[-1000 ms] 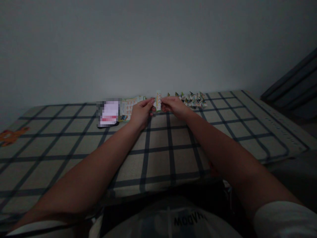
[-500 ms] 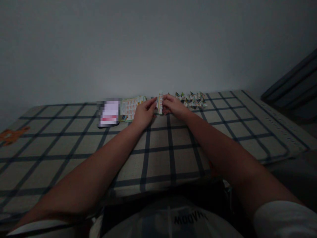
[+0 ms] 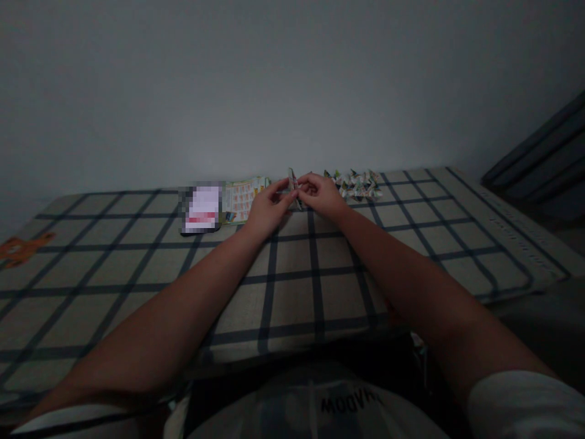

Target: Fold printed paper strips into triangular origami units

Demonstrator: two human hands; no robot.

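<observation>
Between my two hands a small folded piece of printed paper (image 3: 292,178) stands on edge over the tablecloth. My left hand (image 3: 269,207) pinches it from the left, thumb in front. My right hand (image 3: 320,194) grips its right side with thumb and fingertips. Beside my left hand lie printed paper sheets (image 3: 238,198), partly covered by that hand. To the right of my right hand sits a group of small folded paper pieces (image 3: 356,185) with pointed tips. The fingers hide much of the paper's lower part.
A phone (image 3: 201,210), its screen lit and blurred, rests left of the sheets. The checked tablecloth (image 3: 292,292) covers the table, which meets a plain wall (image 3: 292,91). An orange animal figure (image 3: 25,247) is at the far left. Dark fabric (image 3: 543,152) hangs at the right.
The paper has turned from showing its broad printed face to standing nearly edge-on, folded narrower. My fingers have shifted round it, with both thumbs closer together. The other things stay put.
</observation>
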